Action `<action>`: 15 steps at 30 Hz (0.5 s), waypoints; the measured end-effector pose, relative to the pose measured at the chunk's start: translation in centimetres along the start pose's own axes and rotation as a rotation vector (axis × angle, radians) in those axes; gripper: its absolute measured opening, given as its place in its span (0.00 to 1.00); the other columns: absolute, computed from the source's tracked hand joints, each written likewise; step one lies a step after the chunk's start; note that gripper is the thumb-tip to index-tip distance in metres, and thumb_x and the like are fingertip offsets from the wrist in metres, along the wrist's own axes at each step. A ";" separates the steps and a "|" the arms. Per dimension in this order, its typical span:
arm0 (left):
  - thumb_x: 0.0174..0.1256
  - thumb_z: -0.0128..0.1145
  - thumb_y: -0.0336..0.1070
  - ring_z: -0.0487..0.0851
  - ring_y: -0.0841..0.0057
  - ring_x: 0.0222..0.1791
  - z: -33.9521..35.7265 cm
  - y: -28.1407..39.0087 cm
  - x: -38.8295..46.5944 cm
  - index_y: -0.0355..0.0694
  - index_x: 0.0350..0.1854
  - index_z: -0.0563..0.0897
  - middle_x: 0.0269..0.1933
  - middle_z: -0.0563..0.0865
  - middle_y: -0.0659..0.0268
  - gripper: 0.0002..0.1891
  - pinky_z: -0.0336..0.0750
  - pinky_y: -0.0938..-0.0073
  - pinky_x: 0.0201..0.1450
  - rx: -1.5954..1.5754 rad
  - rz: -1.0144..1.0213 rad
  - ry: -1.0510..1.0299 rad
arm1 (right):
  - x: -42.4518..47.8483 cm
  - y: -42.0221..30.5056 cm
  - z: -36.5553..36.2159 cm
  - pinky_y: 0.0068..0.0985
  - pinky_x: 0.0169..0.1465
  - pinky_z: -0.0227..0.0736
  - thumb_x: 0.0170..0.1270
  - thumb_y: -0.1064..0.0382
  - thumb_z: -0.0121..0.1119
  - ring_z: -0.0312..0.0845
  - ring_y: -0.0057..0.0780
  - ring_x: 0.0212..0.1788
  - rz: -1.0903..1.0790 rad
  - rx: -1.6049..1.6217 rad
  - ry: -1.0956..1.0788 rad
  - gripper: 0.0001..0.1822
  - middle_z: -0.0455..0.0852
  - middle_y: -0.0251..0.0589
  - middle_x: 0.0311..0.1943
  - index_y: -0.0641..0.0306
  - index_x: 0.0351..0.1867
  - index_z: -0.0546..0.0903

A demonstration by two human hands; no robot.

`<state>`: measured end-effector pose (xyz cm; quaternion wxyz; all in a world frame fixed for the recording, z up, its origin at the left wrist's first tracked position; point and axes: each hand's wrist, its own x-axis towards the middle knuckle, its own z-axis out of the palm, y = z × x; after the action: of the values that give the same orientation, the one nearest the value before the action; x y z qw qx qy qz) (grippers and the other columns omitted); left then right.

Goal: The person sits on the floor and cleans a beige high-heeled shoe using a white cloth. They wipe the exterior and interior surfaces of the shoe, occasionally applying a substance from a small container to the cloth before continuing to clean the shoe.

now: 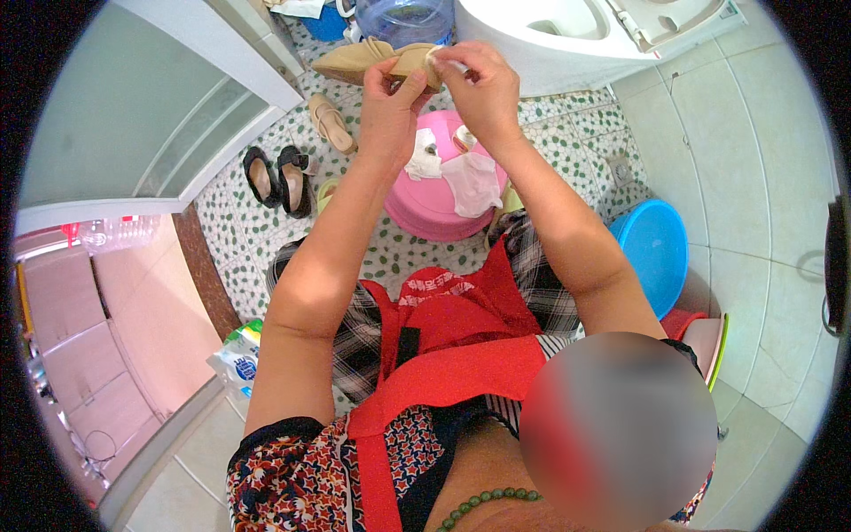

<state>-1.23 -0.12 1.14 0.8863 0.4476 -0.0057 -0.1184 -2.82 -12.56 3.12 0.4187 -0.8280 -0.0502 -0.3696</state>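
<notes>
A beige pointed flat shoe [352, 60] is held up beyond the pink stool, its toe to the left. My left hand [397, 100] grips it by the middle, thumb on the near side. At the shoe's right end, my right hand [475, 76] pinches a small white piece, perhaps tissue or cloth, against it. Below the hands, the round pink plastic stool [425, 219] bears a white tissue [423, 156], a thin whitish cloth or glove [472, 183] and a small round container [465, 138]. Another beige shoe [331, 124] lies on the tiled floor to the left.
Black shoes [292, 183] stand left of the stool, near a door [166, 106]. A toilet [532, 40] and a large water bottle [405, 20] are at the back. A blue basin [651, 259] leans by the right wall; a plastic package [241, 359] is at lower left.
</notes>
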 end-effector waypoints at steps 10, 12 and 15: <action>0.53 0.64 0.24 0.76 0.74 0.50 0.0 0.2 -0.1 0.37 0.58 0.65 0.51 0.76 0.60 0.30 0.75 0.75 0.52 0.441 0.240 -0.056 | 0.0 -0.5 -0.1 0.25 0.32 0.78 0.50 0.70 0.64 0.82 0.34 0.31 0.008 0.104 -0.030 0.05 0.84 0.42 0.31 0.61 0.31 0.85; 0.51 0.66 0.25 0.76 0.74 0.51 0.0 0.2 -0.2 0.37 0.57 0.66 0.52 0.76 0.60 0.31 0.75 0.75 0.52 0.482 0.247 -0.074 | -0.2 -0.8 -0.2 0.25 0.33 0.78 0.51 0.70 0.64 0.82 0.34 0.31 -0.013 0.109 -0.070 0.05 0.84 0.42 0.32 0.61 0.31 0.85; 0.48 0.67 0.26 0.76 0.74 0.51 -0.9 0.1 0.4 0.37 0.57 0.66 0.52 0.76 0.59 0.32 0.75 0.75 0.52 0.656 0.327 -0.100 | -0.1 -1.0 -0.8 0.25 0.33 0.78 0.50 0.69 0.65 0.82 0.34 0.31 0.014 0.115 -0.085 0.05 0.83 0.42 0.32 0.61 0.31 0.85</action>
<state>-0.69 0.57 0.65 0.7014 0.6949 -0.1582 0.0111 -3.71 -12.50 4.02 0.4656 -0.8180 -0.0832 -0.3275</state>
